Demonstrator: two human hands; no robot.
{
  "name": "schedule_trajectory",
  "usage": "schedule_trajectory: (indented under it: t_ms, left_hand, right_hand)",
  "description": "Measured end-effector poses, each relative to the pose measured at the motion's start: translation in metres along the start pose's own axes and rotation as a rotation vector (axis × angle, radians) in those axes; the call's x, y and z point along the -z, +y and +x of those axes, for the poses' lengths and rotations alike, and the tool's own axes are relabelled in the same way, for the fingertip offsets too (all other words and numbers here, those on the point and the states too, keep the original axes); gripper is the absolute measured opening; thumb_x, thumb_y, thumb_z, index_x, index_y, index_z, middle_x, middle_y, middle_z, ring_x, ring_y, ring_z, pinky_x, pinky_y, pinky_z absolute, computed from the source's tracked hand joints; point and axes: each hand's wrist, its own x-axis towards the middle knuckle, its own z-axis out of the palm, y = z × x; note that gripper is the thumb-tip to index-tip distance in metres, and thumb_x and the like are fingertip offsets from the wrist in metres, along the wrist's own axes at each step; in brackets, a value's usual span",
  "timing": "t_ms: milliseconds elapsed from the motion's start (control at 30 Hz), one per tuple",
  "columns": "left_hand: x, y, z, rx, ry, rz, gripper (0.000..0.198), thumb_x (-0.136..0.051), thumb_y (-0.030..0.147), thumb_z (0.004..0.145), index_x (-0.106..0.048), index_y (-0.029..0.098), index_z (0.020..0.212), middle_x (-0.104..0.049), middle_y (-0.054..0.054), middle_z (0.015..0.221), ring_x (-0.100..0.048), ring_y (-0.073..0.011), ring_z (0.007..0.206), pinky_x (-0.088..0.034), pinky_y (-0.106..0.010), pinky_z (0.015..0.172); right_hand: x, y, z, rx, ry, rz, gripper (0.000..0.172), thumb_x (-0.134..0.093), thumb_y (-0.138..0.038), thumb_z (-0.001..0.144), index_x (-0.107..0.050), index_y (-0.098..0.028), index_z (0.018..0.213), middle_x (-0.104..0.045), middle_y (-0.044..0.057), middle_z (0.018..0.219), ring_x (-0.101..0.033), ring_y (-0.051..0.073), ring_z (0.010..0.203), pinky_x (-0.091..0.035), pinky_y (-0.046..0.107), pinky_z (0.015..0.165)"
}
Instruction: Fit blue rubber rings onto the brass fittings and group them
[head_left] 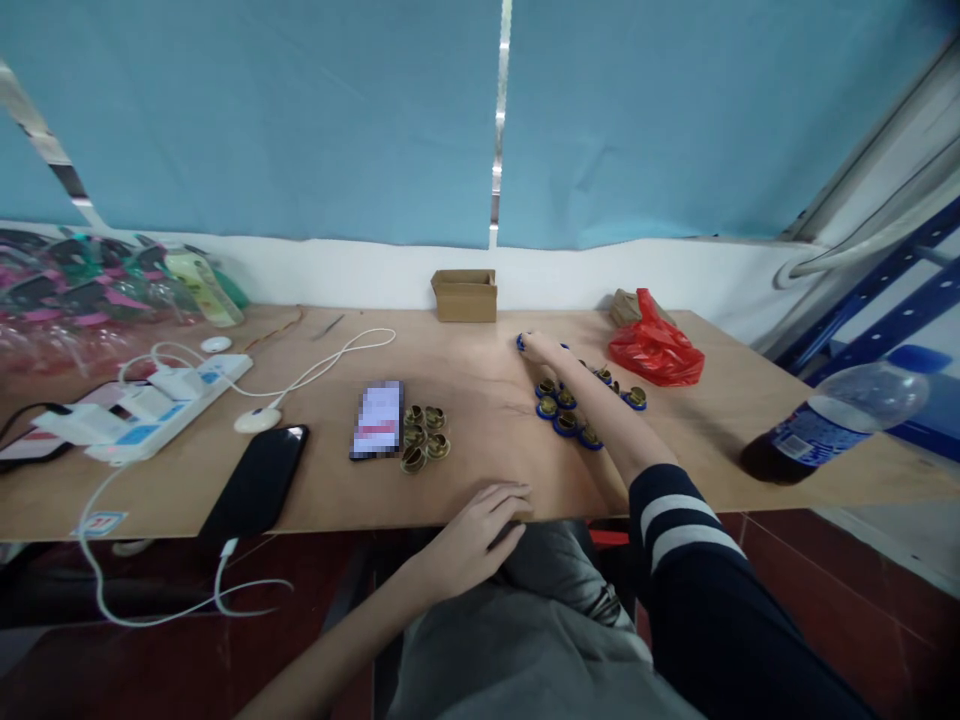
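My right hand (pixel 541 347) reaches to the far side of the table, fingers closed on a blue-rimmed round piece (pixel 520 342), partly covered by the fingertips. Beneath and beside that forearm lie several similar blue-rimmed round pieces (pixel 566 424) with gold-coloured centres. The arm hides some of them. At the table's front edge rests my left hand (pixel 484 530), its fingers stretched out and holding nothing. Several gold-coloured round pieces (pixel 425 438) without blue rims sit in a group beyond it, next to a lit phone (pixel 377 420).
A small cardboard box (pixel 466 298) stands at the back, with a red plastic bag (pixel 655 348) to its right. A cola bottle (pixel 832 425) is at the right. On the left are a power strip (pixel 176 405), cables, a dark phone (pixel 256 482) and several clear bottles (pixel 90 310).
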Motion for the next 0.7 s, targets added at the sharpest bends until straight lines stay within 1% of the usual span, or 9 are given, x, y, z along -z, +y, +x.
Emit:
schedule_trajectory:
  t_ms: [100,200,233,300,367,467,533,600,700]
  left_hand:
    - [0.002,-0.003,0.001,-0.052,0.085,0.079,0.018,-0.055,0.013,0.097,-0.065,0.02,0.112,-0.071,-0.008,0.125,-0.063,-0.0213,0.123,-0.051,-0.038,0.109]
    - [0.014,-0.017,0.003,-0.049,0.288,0.317,0.02,-0.051,0.015,0.099,-0.066,0.018,0.113,-0.072,-0.012,0.122,-0.063,-0.0258,0.123,-0.05,-0.044,0.108]
    - [0.02,-0.023,0.003,-0.017,0.36,0.408,0.022,-0.05,0.016,0.099,-0.066,0.017,0.115,-0.07,-0.013,0.126,-0.061,-0.0275,0.126,-0.048,-0.046,0.11]
    - [0.032,-0.037,0.005,0.113,0.443,0.561,0.028,-0.05,0.017,0.099,-0.064,0.015,0.123,-0.064,-0.016,0.136,-0.056,-0.0303,0.132,-0.045,-0.048,0.113]
    - [0.041,-0.051,0.007,0.261,0.459,0.685,0.036,-0.053,0.018,0.096,-0.06,0.009,0.13,-0.061,-0.022,0.138,-0.052,-0.036,0.135,-0.042,-0.053,0.113]
    - [0.045,-0.063,0.008,0.363,0.387,0.737,0.032,-0.053,0.015,0.095,-0.064,0.007,0.123,-0.068,-0.023,0.124,-0.058,-0.0389,0.125,-0.043,-0.056,0.109]
    - [0.042,-0.064,0.006,0.353,0.349,0.726,0.028,-0.051,0.013,0.095,-0.066,0.009,0.119,-0.07,-0.022,0.116,-0.064,-0.037,0.113,-0.049,-0.054,0.101]
    - [0.036,-0.057,0.002,0.323,0.319,0.713,0.028,-0.052,0.013,0.095,-0.065,0.013,0.12,-0.07,-0.018,0.113,-0.067,-0.0334,0.104,-0.053,-0.049,0.095]
    - [0.026,-0.038,-0.003,0.265,0.299,0.634,0.03,-0.053,0.014,0.096,-0.058,0.018,0.126,-0.069,-0.011,0.112,-0.069,-0.027,0.099,-0.055,-0.039,0.089]
  right_hand:
    - [0.015,-0.005,-0.017,0.04,0.1,0.015,0.035,-0.064,-0.032,0.099,-0.06,-0.013,0.128,-0.062,0.013,0.13,-0.065,0.025,0.109,-0.057,0.044,0.092]
    - [0.033,-0.011,-0.047,0.108,0.186,0.053,0.028,-0.051,-0.009,0.097,-0.055,-0.004,0.124,-0.059,0.024,0.13,-0.065,0.028,0.107,-0.053,0.039,0.088]
    - [0.038,-0.014,-0.061,0.132,0.206,0.071,0.03,-0.046,-0.003,0.094,-0.053,-0.004,0.123,-0.061,0.026,0.125,-0.065,0.028,0.104,-0.052,0.037,0.085]
    - [0.045,-0.021,-0.093,0.176,0.242,0.11,0.034,-0.041,0.0,0.091,-0.048,-0.006,0.124,-0.067,0.022,0.111,-0.065,0.027,0.095,-0.049,0.034,0.078]
    - [0.044,-0.031,-0.131,0.213,0.286,0.147,0.037,-0.039,-0.001,0.089,-0.043,-0.009,0.125,-0.068,0.019,0.108,-0.064,0.025,0.089,-0.047,0.032,0.076]
    - [0.029,-0.049,-0.188,0.304,0.371,0.268,0.037,-0.039,-0.002,0.086,-0.043,-0.012,0.122,-0.069,0.014,0.096,-0.063,0.024,0.08,-0.044,0.03,0.07]
    - [0.011,-0.061,-0.22,0.297,0.334,0.3,0.029,-0.039,-0.005,0.087,-0.046,-0.014,0.114,-0.068,0.011,0.087,-0.061,0.022,0.072,-0.04,0.029,0.065]
    - [-0.01,-0.071,-0.245,0.296,0.278,0.362,0.025,-0.039,-0.007,0.09,-0.049,-0.015,0.111,-0.066,0.008,0.081,-0.058,0.021,0.067,-0.037,0.028,0.062]
    - [-0.038,-0.083,-0.272,0.319,0.314,0.681,0.017,-0.033,-0.017,0.101,-0.05,-0.02,0.104,-0.062,0.004,0.079,-0.057,0.019,0.067,-0.039,0.028,0.064]
